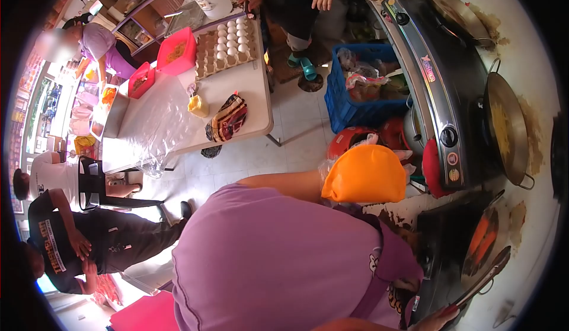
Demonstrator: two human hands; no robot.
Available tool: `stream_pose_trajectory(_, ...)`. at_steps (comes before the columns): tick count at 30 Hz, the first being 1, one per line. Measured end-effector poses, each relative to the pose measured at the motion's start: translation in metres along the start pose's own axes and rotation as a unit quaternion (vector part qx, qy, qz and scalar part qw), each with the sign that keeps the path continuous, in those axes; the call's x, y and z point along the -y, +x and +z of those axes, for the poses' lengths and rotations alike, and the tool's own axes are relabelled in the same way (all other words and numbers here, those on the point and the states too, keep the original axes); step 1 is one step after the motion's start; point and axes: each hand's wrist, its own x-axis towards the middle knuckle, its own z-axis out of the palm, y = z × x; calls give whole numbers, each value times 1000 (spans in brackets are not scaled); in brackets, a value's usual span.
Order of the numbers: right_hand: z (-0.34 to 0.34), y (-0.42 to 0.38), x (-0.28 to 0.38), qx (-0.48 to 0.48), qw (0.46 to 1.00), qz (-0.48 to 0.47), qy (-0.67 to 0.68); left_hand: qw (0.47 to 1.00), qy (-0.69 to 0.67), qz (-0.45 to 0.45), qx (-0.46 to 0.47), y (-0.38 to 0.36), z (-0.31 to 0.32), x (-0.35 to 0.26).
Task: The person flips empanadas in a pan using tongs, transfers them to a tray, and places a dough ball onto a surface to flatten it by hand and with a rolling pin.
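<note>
My left forearm reaches out to an orange plastic container [364, 174], which appears held up at the arm's end; the fingers are hidden behind it. Clear plastic film shows around its edges. At the bottom edge, my right hand [440, 319] is closed around the handle of what look like metal tongs [481, 282]. Their far end reaches over a pan [468, 269] on the nearer black stove. Long orange-red pieces of food [483, 239] lie in that pan. A wide wok [520, 135] with yellowish food sits on the longer gas stove [435, 88].
Another wok [459, 14] stands farther along. Beside the stove are a blue crate [338, 103] of bags and red containers. A white table [255, 112] carries an egg tray [204, 52], pink tubs and plastic sheeting. Several people stand around, one [290, 11] near the stove's far end.
</note>
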Motion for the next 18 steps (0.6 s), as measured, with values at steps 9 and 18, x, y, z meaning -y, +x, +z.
stream_pose_trajectory(9,28,33,-84,-8,994,-10,112,990,-28,58,-126,18,30,27)
stream_pose_trajectory(18,-45,41,-78,29,995,84,42,479,-837,-209,-161,46,-5,21)
